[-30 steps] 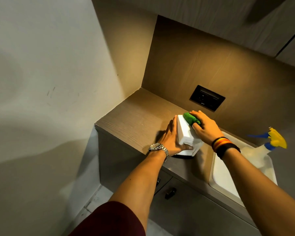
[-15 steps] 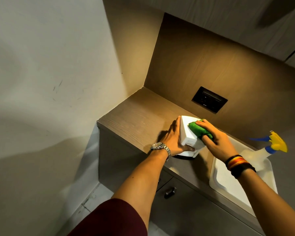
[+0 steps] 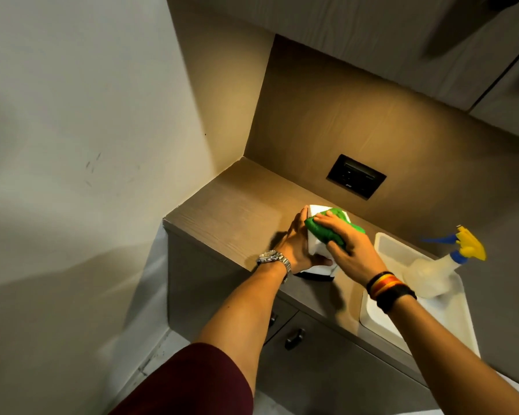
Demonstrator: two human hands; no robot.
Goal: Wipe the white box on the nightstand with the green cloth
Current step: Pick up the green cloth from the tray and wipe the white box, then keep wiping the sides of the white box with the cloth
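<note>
The white box (image 3: 315,250) stands on the wooden nightstand (image 3: 231,223), tilted a little, with a dark base under it. My left hand (image 3: 297,244) grips its left side, thumb wrapped around the front lower edge. My right hand (image 3: 349,247) presses the green cloth (image 3: 327,230) flat against the box's top and upper face. The cloth covers much of the top; the box's right side is hidden behind my right hand.
A white tray (image 3: 384,250) lies to the right on the nightstand, with a spray bottle (image 3: 432,272) with yellow and blue head in it. A black wall socket (image 3: 355,180) sits on the back panel. Drawer handles (image 3: 294,338) are below the front edge. A wall rises at left.
My right hand has slid the green cloth from the box's right side across its top toward the left. My left hand has kept its grip on the box.
</note>
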